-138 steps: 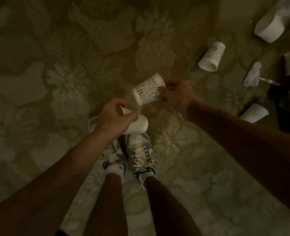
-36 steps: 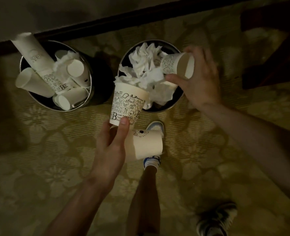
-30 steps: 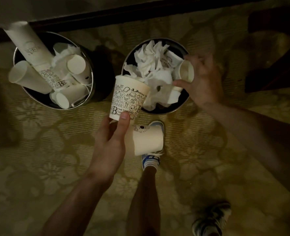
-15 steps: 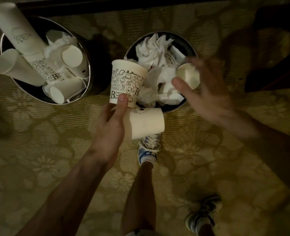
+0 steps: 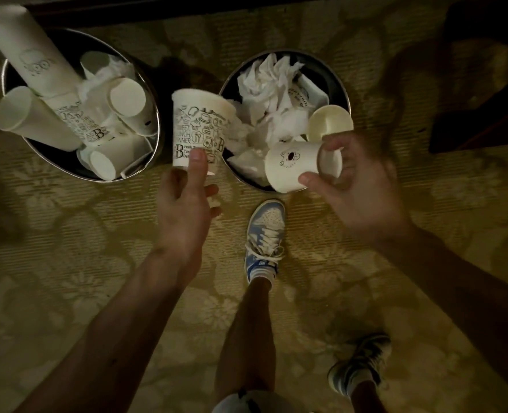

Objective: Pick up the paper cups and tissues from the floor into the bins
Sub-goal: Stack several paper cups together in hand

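The left hand (image 5: 184,210) held the printed cup (image 5: 200,129) upright at the centre of the frame, over the gap between the two bins. Its grip was narrow, with the thumb pressed on the lower wall and the fingers behind. The right hand (image 5: 357,189), slightly blurred, had its grip closed on the plain cup (image 5: 291,168), pinching its right-hand end between thumb and fingers. That cup lay on its side over the lower edge of the right bin (image 5: 334,77), probably so it could be released straight onto the heap. Room there looked scarce. Crumpled tissues (image 5: 264,84) were piled about to the rim, and another cup (image 5: 330,122) leaned against the right edge, so a dropped cup might have rolled off onto the carpet (image 5: 68,263). The left bin (image 5: 156,126), at the upper left, was also crowded with cups, and a tall stack of cups (image 5: 29,55) leaned out past its rim. The likeliest opening for the printed cup seemed to be near that bin's right side. A blue shoe (image 5: 264,231) stood just below the right bin, while the dark furniture (image 5: 485,84) at the upper right sat well apart from both hands.
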Demonstrator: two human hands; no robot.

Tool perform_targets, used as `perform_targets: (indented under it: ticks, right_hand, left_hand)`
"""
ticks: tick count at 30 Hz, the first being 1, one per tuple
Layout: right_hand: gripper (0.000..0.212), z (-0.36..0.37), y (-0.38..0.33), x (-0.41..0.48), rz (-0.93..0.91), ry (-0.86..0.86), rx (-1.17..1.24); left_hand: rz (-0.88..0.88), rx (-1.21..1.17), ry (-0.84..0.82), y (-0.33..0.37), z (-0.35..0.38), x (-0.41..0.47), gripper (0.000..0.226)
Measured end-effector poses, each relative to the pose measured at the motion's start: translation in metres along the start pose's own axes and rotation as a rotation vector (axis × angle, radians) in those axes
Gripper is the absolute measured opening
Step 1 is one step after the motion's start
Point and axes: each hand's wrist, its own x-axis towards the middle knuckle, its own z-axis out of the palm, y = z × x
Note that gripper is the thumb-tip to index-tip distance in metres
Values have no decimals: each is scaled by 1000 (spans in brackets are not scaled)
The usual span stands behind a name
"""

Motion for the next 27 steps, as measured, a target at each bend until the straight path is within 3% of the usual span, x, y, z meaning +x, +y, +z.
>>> perform_targets:
  ticks: [6,11,14,17,21,24,27]
  right_hand:
    - [39,38,0,11,-301,-86,-450]
    - [43,55,-2,22,-346,-111,-602]
    - [50,72,-5,22,-352,-230,-627]
    - [47,83,-13,20,-340,-286,-564]
    - [37,69,-24,15,-287,-25,-223]
    - [44,53,-40,27,-193,6,65]
    - [38,45,-49,43,-193,21,118]
  left_hand:
    - [35,76,-5,-5,-28,-4,36]
    - [61,96,-17,-13,-41,-9,41]
    - [55,84,1,-18,-46,-5,39]
    - [57,62,28,-22,-46,-1,51]
    - [126,66,-13,-21,-38,4,45]
    - [208,97,-97,-12,-26,17,48]
    - [281,132,-217,-3,-8,34,50]
